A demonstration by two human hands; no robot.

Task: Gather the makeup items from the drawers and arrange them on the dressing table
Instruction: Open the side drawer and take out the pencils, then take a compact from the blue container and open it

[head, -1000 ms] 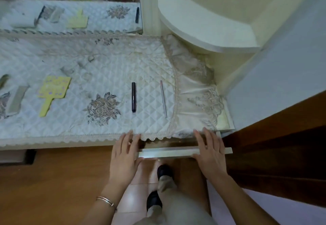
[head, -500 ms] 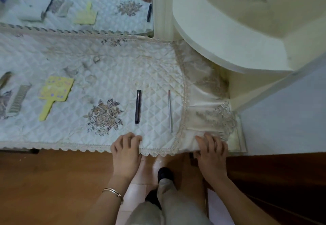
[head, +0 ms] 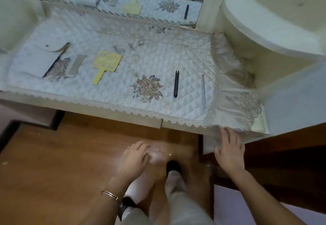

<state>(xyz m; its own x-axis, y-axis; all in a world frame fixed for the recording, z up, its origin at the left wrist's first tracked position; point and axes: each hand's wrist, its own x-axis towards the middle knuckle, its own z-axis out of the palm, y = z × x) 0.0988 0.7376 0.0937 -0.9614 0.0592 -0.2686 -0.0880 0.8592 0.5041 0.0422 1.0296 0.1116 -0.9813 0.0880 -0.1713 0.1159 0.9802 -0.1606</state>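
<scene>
Your right hand [head: 229,151] fingers spread on the lace cloth edge [head: 247,104]. Your left hand [head: 138,159] is blurred over the wood floor [head: 53,163], so I can't tell its fingers. Black tube [head: 176,83] and slim pencil [head: 203,91] lie beyond your fingers on the quilted worktop [head: 158,53].

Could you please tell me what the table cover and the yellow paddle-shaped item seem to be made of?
Table cover: quilted fabric with a slight sheen, shown by diamond stitching and scalloped lace edging. Yellow paddle-shaped item: probably matte plastic, flat, rigid-looking and evenly coloured.
</scene>
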